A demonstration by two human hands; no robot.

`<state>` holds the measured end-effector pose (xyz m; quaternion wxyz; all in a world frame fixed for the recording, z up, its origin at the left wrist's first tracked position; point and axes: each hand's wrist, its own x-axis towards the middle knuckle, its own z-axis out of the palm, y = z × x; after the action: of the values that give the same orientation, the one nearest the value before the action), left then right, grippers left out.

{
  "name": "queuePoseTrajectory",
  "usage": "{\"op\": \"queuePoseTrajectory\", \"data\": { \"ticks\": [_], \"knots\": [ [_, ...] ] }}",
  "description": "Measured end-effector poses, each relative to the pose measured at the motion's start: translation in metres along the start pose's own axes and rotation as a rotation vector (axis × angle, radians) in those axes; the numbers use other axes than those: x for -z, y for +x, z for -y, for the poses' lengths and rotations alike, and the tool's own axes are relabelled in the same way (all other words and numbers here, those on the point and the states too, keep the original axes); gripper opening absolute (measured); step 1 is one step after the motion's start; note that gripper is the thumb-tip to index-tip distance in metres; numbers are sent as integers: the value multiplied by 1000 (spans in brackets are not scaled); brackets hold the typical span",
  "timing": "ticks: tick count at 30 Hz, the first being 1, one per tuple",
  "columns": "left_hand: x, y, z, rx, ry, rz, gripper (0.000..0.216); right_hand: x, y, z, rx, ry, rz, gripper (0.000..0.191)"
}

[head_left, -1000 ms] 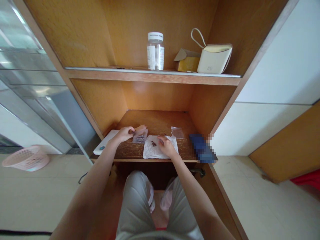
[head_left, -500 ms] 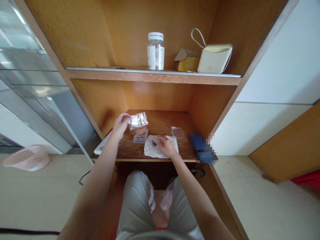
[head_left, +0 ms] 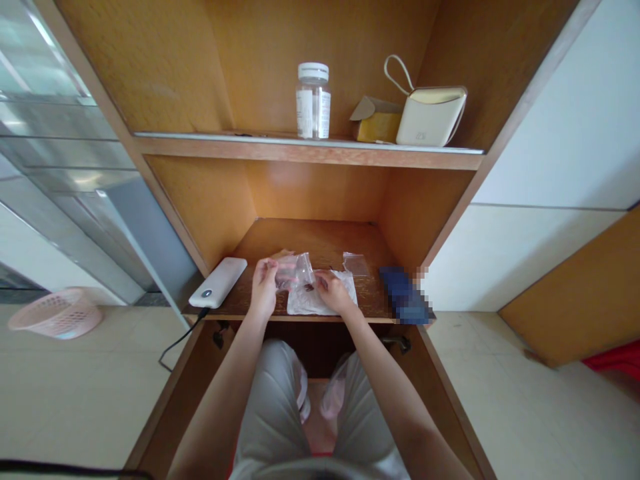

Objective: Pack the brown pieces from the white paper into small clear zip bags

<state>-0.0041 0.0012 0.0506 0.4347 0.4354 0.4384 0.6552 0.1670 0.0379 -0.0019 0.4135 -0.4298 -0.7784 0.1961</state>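
My left hand is closed on a small clear zip bag, held tilted low over the shelf. My right hand is closed in a pinch beside the bag's right end. Whatever sits between its fingertips is too small to make out. Below both hands lies a crumpled white paper sheet with a few small, thin dark pieces on it. A second clear zip bag rests flat behind and right of my right hand. The held bag and left hand mostly hide the other bags beneath.
On the shelf's left lies a white power bank with a black cable; a blurred blue object lies right. The upper shelf holds a clear bottle, a yellow box and a cream device with strap.
My left hand has brought the clear bag right and nearer to me, beside my right hand. The power bank shows fully now. My right hand has hardly moved.
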Motion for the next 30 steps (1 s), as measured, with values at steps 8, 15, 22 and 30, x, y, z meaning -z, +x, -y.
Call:
{"op": "queuePoseTrajectory", "data": {
  "ticks": [8, 15, 22, 30],
  "knots": [
    [13, -9, 27, 44, -79, 73, 29, 12, -1, 20, 116, 55, -53, 26],
    [10, -11, 26, 59, -39, 71, 31, 15, -1, 21, 199, 86, -36, 21],
    [11, -12, 28, 39, -51, 55, 31, 16, 4, 23, 187, 184, 1, 16],
    [13, -12, 31, 34, -68, 76, 31, 12, 7, 25, 43, 229, 81, 15]
  ]
}}
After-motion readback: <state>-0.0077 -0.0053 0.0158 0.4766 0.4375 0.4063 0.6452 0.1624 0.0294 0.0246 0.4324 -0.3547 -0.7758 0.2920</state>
